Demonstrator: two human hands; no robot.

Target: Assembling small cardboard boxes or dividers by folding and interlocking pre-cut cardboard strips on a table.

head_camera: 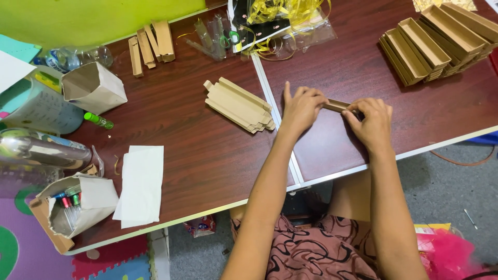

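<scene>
Both arms are bare from above the elbow down to the fingers, with no sleeve showing in the head view. The left hand (301,108) and the right hand (372,120) carry no gloves, and no ring, watch, bracelet or band is visible on either wrist. The fingernails look short and unpainted, though they are small in the view. Lower down, the lap is covered by a garment (321,254) of soft, thin-looking cloth in dusty pink to maroon, printed all over with swirling dark brown and black lines and loops. The cloth lies in loose folds across the thighs.
</scene>
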